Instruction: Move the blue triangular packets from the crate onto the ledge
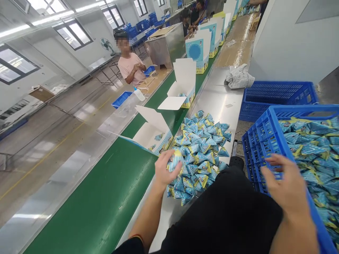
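Left hand (165, 169) gripping one packet (174, 158) (blue), two crates (261, 141)

striped cloth (239, 77), empty blue crate (278, 95), fan (106, 44)

The scene is brightly and evenly lit by daylight from the windows (74, 33), glare is thrown on the steel counter (219, 98), edges are bowed, and the right hand (284, 185) is motion-blurred.

Blue-yellow triangular snack pkt (174, 159) gripped above pkt pile (202, 148) on steel ledge.
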The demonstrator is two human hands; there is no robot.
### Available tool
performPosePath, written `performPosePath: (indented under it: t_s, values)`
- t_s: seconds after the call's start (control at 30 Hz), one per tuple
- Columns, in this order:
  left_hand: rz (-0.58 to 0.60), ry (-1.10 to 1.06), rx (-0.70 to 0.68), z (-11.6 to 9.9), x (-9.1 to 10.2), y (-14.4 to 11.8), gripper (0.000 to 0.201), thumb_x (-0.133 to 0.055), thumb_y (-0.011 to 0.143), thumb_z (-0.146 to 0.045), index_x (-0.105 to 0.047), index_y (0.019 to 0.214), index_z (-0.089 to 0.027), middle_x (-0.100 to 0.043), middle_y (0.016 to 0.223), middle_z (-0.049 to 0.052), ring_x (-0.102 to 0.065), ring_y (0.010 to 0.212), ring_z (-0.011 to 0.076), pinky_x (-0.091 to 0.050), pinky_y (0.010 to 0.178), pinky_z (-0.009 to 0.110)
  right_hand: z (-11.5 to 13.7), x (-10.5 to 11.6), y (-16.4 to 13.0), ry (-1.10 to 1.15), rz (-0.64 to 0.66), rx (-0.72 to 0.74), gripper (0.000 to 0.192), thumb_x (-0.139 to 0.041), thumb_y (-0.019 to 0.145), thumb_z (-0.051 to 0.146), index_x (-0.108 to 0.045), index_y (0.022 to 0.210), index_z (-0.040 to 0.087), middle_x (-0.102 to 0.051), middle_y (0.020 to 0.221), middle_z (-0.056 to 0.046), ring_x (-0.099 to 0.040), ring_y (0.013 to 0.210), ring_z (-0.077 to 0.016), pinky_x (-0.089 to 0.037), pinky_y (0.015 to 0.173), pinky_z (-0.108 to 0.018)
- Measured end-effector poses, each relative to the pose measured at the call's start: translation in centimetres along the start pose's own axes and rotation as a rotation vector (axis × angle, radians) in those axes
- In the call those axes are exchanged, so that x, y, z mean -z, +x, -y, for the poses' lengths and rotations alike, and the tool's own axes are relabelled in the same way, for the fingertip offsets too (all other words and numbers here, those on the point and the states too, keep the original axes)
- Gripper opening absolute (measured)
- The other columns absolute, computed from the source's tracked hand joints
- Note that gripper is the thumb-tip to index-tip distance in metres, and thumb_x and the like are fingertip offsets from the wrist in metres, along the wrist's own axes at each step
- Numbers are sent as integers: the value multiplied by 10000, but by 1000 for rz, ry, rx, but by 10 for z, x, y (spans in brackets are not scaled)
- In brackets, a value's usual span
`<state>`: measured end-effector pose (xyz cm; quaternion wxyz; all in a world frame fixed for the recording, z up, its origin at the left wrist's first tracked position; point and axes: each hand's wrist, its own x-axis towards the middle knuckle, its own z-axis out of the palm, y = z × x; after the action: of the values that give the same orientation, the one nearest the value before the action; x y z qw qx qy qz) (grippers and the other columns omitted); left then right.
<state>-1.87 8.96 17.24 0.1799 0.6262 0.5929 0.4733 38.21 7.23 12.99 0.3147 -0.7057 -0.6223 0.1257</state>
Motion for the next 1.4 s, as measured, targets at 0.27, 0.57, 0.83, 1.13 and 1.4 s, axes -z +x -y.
performPosePath:
  t_s: [0.27, 0.57, 0.83, 1.13, 1.4]
  values:
    - [-62, 627, 207, 14, 6, 88, 458, -723, 887, -412, -697, 1299, -212, -702, 1197, 142, -643, 1178, 328, -559, 967, 421, -31, -24, -29, 14, 561, -294, 562, -378, 918, 604, -641, 1284, 268, -793, 1220, -121, -752, 1135, -377, -621, 937, -480]
    - [-442, 633, 257, 58, 5, 85, 537, -636, 955, -394, -594, 1438, -162, -594, 1402, 221, -533, 1311, 379, -486, 1098, 518, -32, -18, -35, -8, 588, -338, 621, -372, 915, 647, -614, 1332, 256, -785, 1251, -134, -742, 1162, -388, -618, 929, -486]
    - [-590, 636, 375, 89, 11, 84, 573, -574, 980, -384, -535, 1488, -124, -505, 1507, 269, -449, 1411, 413, -405, 1168, 589, -33, -19, -35, -36, 582, -279, 608, -369, 927, 650, -632, 1312, 260, -788, 1252, -127, -752, 1155, -380, -628, 936, -491]
    - [-362, 547, 158, 74, -23, 15, 522, -618, 943, -373, -600, 1398, -116, -449, 1565, 281, -385, 1503, 415, -311, 1225, 645, -37, -24, -32, 3, 579, -240, 613, -354, 929, 648, -642, 1300, 255, -779, 1278, -138, -740, 1197, -387, -621, 995, -517]
    - [364, 675, 527, 105, -35, -134, 724, -722, 854, -536, -584, 1509, -258, -412, 1672, 197, -305, 1575, 475, -294, 1229, 698, -40, -21, -37, -8, 551, -243, 643, -370, 946, 666, -663, 1334, 245, -777, 1286, -138, -750, 1171, -396, -655, 909, -499]
